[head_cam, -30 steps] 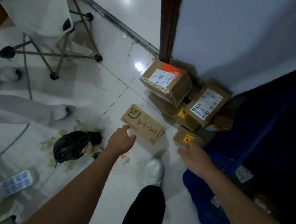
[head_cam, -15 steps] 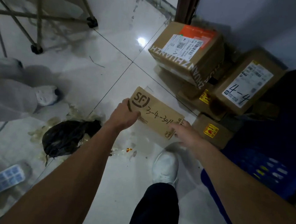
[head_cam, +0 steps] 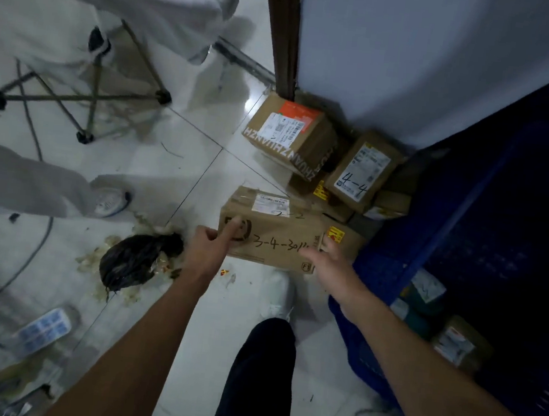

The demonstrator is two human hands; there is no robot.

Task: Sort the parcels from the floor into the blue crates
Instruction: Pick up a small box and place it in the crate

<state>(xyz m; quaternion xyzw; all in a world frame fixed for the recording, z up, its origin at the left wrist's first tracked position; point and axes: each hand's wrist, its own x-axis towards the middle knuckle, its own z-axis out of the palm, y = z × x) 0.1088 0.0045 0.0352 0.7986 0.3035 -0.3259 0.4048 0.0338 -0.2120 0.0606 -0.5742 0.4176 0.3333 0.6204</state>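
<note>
Both hands grip 1 brown SF parcel (head_cam: 274, 231) marked "3-4-301" by hand: the left hand (head_cam: 209, 246) holds its left end with the thumb laid across the printed logo, and the right hand (head_cam: 324, 257) curls round its right end. To the right stands a large blue crate (head_cam: 376, 271) with a mesh wall, its near corner just beside the held parcel. On the white tiled floor (head_cam: 168, 169) behind the parcel, stacked against the wall corner, sit a cardboard box printed ZHUANZHUAN (head_cam: 289, 135) with an orange patch and, to its right, a tilted box marked "4-4" (head_cam: 361, 171). A crumpled black plastic bag (head_cam: 140, 258) lies on the floor left of the left hand, with scraps around it. Inside the crate lies a small brown parcel (head_cam: 460, 346).
</note>
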